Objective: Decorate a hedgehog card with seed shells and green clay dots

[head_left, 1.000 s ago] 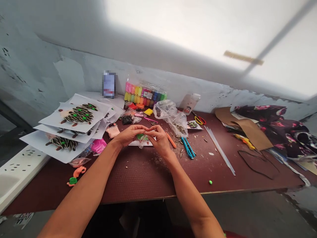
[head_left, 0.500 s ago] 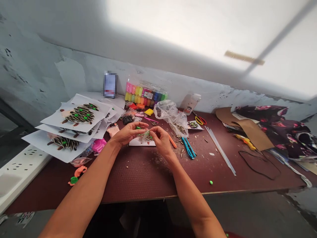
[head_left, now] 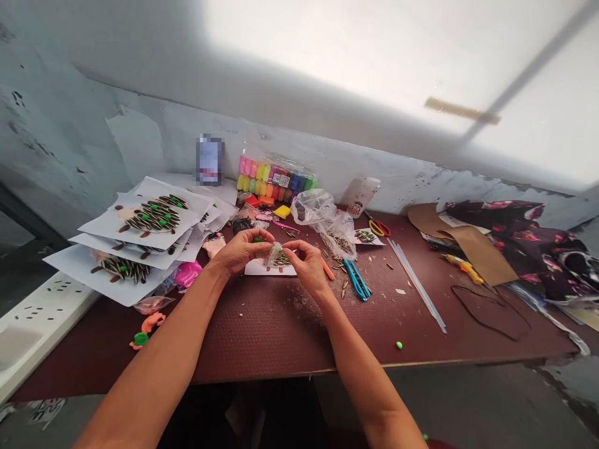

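Observation:
Both hands are raised over a white card (head_left: 269,270) that bears a seed-covered figure with green dots. A small clear plastic bag (head_left: 270,255) is stretched between them. My left hand (head_left: 241,251) pinches its left side, with a bit of green showing by the fingers. The fingers of my right hand (head_left: 304,262) are closed on the bag's right edge. An orange stick (head_left: 327,268) and a teal cutter (head_left: 357,280) lie just right of my right hand.
Stacked cards (head_left: 140,237) fill the left, beside a white power strip (head_left: 51,318). Behind are a pack of coloured clay (head_left: 276,178), a bag of seeds (head_left: 334,227) and a bottle (head_left: 364,196). Scissors (head_left: 378,227), clear sticks (head_left: 418,287) and a glue gun (head_left: 463,268) lie right.
The hands have shifted slightly and the clear bag between them is spread a little more. The rest of the table looks the same.

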The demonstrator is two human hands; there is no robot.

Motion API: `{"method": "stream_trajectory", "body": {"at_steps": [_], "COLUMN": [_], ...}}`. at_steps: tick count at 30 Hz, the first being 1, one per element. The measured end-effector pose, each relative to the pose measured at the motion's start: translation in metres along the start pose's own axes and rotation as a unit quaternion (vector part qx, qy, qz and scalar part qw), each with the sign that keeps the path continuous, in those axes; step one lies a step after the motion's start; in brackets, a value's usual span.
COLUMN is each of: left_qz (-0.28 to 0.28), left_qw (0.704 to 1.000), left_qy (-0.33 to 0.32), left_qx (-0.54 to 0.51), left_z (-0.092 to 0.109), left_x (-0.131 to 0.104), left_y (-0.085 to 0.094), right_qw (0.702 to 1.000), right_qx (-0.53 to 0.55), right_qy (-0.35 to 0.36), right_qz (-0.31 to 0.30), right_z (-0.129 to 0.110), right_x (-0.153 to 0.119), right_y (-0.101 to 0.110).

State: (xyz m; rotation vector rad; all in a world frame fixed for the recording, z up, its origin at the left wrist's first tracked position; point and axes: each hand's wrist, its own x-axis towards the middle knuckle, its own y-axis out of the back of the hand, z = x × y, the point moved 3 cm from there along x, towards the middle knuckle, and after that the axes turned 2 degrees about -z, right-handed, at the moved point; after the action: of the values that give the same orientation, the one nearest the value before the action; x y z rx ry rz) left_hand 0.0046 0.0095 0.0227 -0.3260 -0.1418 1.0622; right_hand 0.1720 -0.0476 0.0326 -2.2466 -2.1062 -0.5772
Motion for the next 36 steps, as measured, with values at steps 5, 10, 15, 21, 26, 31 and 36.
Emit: {"method": "stream_trajectory", "body": {"at_steps": [5,10,15,21,26,31,36], "left_qz": [0.027,0.032,0.043,0.033,0.009,-0.057,-0.078], "left_qw": [1.0,0.999,0.998,0.999,1.0,0.996,0.993], "left_qy": [-0.01,-0.014,-0.029,-0.038,-0.013,0.04,0.042], "left_qx": [-0.003,0.025,0.016,0.021,0.015,0.057,0.075], "left_z": [0.001,0.0,0.0,-0.001,-0.003,-0.007,-0.006], "left_x": [0.0,0.0,0.002,0.003,0.003,0.001,-0.001], "left_y": [-0.002,-0.001,-0.001,-0.002,-0.002,-0.007,-0.011], "right_qw": [1.0,0.999,0.997,0.995,0.997,0.999,0.999], "right_qx": [-0.01,0.002,0.023,0.033,0.041,0.017,-0.043], "right_qy": [-0.007,-0.028,-0.05,-0.053,-0.046,-0.031,-0.006], "right_qz": [-0.015,-0.041,-0.052,-0.072,-0.045,-0.001,0.02], "right_z": [-0.003,-0.004,-0.001,0.003,0.002,0.001,0.002], "right_x": [-0.001,-0.002,-0.001,0.0,0.0,-0.001,-0.002], "right_y": [-0.002,-0.005,-0.005,-0.007,-0.006,-0.002,0.001]}}
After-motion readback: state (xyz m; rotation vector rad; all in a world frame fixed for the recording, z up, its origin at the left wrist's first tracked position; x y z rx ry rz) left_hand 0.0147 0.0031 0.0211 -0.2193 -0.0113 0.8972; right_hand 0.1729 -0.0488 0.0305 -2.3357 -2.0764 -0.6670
